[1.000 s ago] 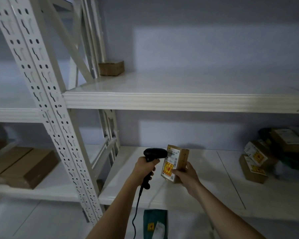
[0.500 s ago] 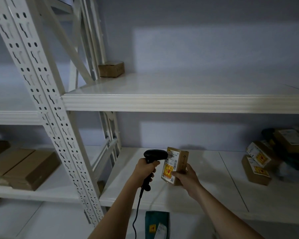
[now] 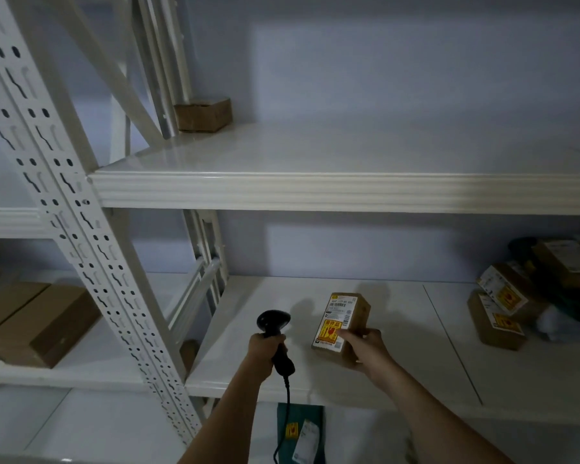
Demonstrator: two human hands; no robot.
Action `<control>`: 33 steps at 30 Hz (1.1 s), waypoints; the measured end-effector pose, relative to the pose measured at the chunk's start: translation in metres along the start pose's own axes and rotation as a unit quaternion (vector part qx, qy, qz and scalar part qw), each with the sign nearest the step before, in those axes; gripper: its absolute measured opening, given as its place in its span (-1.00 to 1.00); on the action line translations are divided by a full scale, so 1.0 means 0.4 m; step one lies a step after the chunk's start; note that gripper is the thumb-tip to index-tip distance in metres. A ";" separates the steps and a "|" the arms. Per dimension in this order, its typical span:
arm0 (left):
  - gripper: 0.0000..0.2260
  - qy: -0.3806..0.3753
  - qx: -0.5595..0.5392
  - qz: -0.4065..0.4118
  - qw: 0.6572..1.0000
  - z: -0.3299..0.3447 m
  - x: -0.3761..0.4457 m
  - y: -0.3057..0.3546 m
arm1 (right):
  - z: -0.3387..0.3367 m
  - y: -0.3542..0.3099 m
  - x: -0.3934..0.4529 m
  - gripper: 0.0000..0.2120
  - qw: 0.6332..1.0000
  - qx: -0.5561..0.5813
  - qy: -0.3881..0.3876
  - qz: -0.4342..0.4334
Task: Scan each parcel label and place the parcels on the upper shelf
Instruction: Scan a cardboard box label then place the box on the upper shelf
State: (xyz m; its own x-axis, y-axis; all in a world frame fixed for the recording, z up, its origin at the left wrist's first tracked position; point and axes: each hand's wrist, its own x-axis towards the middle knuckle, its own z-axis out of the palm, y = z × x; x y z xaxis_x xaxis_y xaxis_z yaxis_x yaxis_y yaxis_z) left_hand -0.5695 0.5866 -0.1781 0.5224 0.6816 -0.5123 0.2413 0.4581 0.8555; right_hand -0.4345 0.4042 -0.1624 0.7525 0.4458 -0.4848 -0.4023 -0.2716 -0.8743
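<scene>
Right hand (image 3: 365, 346) grips a small brown parcel (image 3: 344, 326) upright over the lower shelf (image 3: 399, 380), label facing the camera. Left hand (image 3: 265, 346) clasps the black scanner (image 3: 275, 333), apart from the parcel. Upper shelf (image 3: 315, 192) holds one box (image 3: 203, 113) at its back left corner. More parcels (image 3: 503, 306) are piled on the lower shelf's right end.

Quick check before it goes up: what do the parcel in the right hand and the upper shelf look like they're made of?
Parcel: brown corrugated cardboard by the look, matte, with a white paper label and a yellow warning sticker on its face. Upper shelf: likely painted or powder-coated metal, off-white with a soft sheen and a ribbed front edge; a laminated board on top can't be ruled out.
</scene>
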 end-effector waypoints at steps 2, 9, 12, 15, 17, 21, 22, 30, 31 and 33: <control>-0.88 0.055 0.045 -0.014 0.997 0.001 0.030 -0.030 | -0.001 0.004 -0.005 -0.53 1.000 0.004 -0.010 0.012; -0.78 0.108 0.166 -0.018 0.980 0.010 0.078 -0.075 | -0.021 0.037 0.001 -0.51 0.997 -0.004 -0.049 0.059; -0.81 0.105 0.192 -0.013 0.976 0.019 0.099 -0.081 | -0.028 0.047 0.003 -0.43 0.996 0.009 -0.053 0.070; -0.83 0.104 0.207 -0.014 0.973 0.022 0.108 -0.088 | -0.029 0.044 -0.001 -0.47 0.996 0.038 -0.049 0.070; -0.77 0.106 0.227 -0.007 0.968 0.022 0.104 -0.090 | -0.029 0.036 -0.005 -0.48 0.995 0.057 -0.045 0.062; -0.72 0.113 0.286 -0.006 0.951 0.023 0.089 -0.081 | -0.033 0.010 -0.023 -0.49 0.995 0.076 -0.045 0.038; -0.78 0.106 0.307 -0.012 0.946 0.024 0.080 -0.075 | -0.034 0.002 -0.028 -0.49 0.996 0.073 -0.044 0.027; -0.70 0.029 0.341 0.117 0.932 0.086 -0.048 0.064 | -0.044 -0.108 -0.090 -0.61 0.997 0.040 -0.030 -0.061; -0.69 0.001 0.297 0.150 0.943 0.104 -0.084 0.091 | -0.045 -0.126 -0.098 -0.60 0.997 0.035 -0.029 -0.070; -0.67 -0.068 0.209 0.205 0.954 0.138 -0.179 0.146 | -0.042 -0.160 -0.117 -0.63 0.995 0.028 -0.039 -0.085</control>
State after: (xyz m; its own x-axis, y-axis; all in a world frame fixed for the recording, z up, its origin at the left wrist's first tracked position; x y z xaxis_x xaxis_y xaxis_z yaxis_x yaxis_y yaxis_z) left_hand -0.5477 0.5329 -0.0872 0.7367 0.6620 -0.1378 0.2836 -0.1174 0.9517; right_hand -0.4351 0.3865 -0.0832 0.7706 0.5466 -0.3276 -0.3019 -0.1395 -0.9431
